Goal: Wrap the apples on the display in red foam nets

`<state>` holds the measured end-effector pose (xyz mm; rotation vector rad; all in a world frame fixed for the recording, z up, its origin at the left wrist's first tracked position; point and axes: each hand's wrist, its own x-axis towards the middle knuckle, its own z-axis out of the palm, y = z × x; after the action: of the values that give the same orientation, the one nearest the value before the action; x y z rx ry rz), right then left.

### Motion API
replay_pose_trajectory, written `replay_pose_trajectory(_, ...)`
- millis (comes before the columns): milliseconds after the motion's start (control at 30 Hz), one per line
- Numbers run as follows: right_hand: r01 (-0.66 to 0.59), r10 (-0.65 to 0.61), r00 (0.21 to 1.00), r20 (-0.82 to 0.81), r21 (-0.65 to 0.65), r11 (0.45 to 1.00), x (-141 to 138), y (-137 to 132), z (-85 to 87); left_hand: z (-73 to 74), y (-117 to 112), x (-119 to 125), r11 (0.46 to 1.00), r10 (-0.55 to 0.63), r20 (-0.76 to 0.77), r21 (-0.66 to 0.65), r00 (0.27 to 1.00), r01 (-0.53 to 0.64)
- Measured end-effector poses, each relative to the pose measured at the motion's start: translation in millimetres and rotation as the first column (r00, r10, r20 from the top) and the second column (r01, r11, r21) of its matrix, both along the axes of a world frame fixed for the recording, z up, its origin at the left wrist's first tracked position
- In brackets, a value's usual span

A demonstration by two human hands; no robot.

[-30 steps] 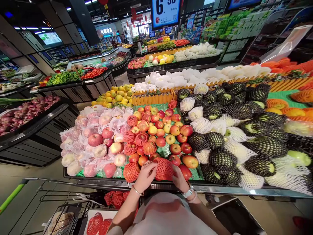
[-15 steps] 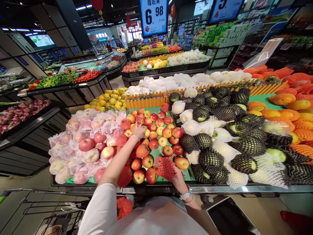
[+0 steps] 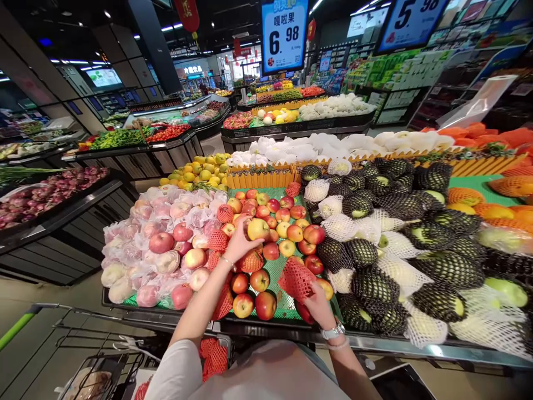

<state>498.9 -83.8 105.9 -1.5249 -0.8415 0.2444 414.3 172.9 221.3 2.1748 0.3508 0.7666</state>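
Note:
My left hand (image 3: 240, 240) is closed round a yellow-red apple (image 3: 258, 229), held above the loose apples in the green-lined bin. At the bin's front, my right hand (image 3: 317, 303) grips a red foam net sleeve (image 3: 296, 279). The sleeve hangs over the green liner (image 3: 280, 291), and its mouth cannot be made out. A dark red apple partly shows beneath my right hand. Several loose red and yellow apples (image 3: 265, 305) lie between the hands and further back. Some apples near my left wrist wear red foam nets (image 3: 251, 261).
Pink apples in clear wrap (image 3: 160, 242) lie to the left. Melons in black and white foam nets (image 3: 422, 272) crowd the right. Bottom left stands a shopping cart (image 3: 50, 333); a container of red nets (image 3: 213, 358) is below the bin's front edge. A price sign (image 3: 284, 39) hangs ahead.
My left hand has lifted an apple from among the others and drawn it nearer. My right hand still holds the red net. The view has shifted slightly left.

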Motion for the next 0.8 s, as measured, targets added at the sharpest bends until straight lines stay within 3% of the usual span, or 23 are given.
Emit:
replay_pose_trajectory(67, -0.111, 0.115, 0.989, 0.090, -0.045, 0.993, 0, 7, 3.8, -4.3, -23, -19, 0.969, -0.031, 0.075, -0.241, 0.997, 0.048)
replay_pose_trajectory(200, -0.246, 0.262, 0.915, 0.306, -0.090, 0.965, -9, 24, 7.0, -19.2, -49, -49, 0.910, -0.064, 0.106, -0.401, 0.992, 0.102)
replay_pose_trajectory(400, -0.326, 0.387, 0.820, 0.421, -0.211, 0.921, -31, 38, 5.7, -33.3, -53, -76, 0.896, -0.112, 0.047, -0.428, 0.993, 0.121)
replay_pose_trajectory(600, -0.368, 0.491, 0.750, 0.443, -0.336, 0.867, -46, 47, 26.6, -47.9, -61, -99, 0.919, -0.158, -0.121, -0.381, 0.980, 0.101)
replay_pose_trajectory(700, -0.382, 0.509, 0.737, 0.445, -0.347, 0.856, -51, 53, 33.3, -63.9, -68, -105, 0.848, -0.180, -0.106, -0.521, 0.978, 0.100)
replay_pose_trajectory(800, -0.371, 0.474, 0.784, 0.400, -0.310, 0.875, -54, 59, 29.1, -80.0, -74, -111, 0.706, -0.180, -0.063, -0.703, 0.982, 0.084)
